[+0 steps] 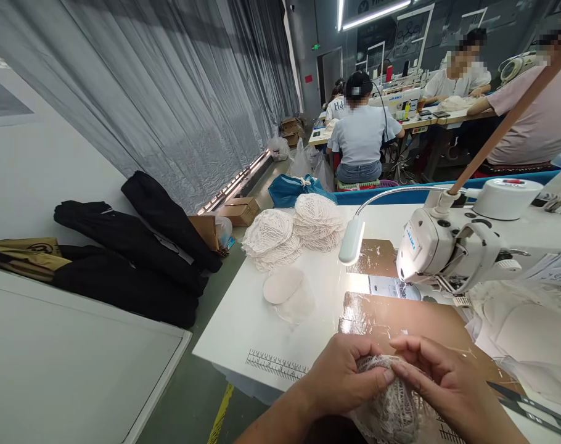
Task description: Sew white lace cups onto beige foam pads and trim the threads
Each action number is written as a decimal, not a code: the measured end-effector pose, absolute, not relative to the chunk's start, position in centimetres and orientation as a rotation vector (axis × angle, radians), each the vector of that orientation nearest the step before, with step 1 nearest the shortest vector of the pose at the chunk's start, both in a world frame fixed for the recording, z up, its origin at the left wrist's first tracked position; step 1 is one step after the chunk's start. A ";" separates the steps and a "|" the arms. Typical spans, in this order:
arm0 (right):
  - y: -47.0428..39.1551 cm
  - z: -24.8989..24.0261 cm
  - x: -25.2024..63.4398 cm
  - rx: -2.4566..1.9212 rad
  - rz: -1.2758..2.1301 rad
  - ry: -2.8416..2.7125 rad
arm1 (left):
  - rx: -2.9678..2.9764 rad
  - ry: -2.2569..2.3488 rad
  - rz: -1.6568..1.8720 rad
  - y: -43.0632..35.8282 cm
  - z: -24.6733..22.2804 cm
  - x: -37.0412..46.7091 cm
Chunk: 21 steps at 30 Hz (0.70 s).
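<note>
From my distant seat I see both bare hands at the near edge of the white table (234,327), in front of the sewing machine (419,246). The left hand (345,376) grasps the lace piece (394,410) between its thumb and bent fingers. The right hand (447,379) pinches the same piece at its upper edge, and the thumb tips are close together. This piece is cream-coloured, with open, net-like threads, and it takes a rounded, gathered form below the fingers.

Behind the hands lies a flat brown sheet (401,314), smooth, with shiny clear tape along its left side. Farther to the left I observe a thin, pale oval pad (285,290), and beyond it two piles of lace, the left pile (269,237) and the right pile (317,219), with soft, uneven borders. The slim white lamp (352,240) hangs on a bent metal neck. At the right, smooth pale fabric (530,327) lies in loose folds, and near it is a narrow black tool (534,410).
</note>
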State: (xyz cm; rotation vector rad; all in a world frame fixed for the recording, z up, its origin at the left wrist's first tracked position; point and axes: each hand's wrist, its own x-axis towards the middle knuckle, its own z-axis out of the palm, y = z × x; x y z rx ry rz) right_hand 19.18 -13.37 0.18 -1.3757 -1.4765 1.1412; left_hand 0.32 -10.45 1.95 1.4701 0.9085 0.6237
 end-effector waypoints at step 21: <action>-11.8 -0.4 21.1 -1.326 1.498 -1.016 | 0.693 0.853 0.912 -8.9 0.6 1.0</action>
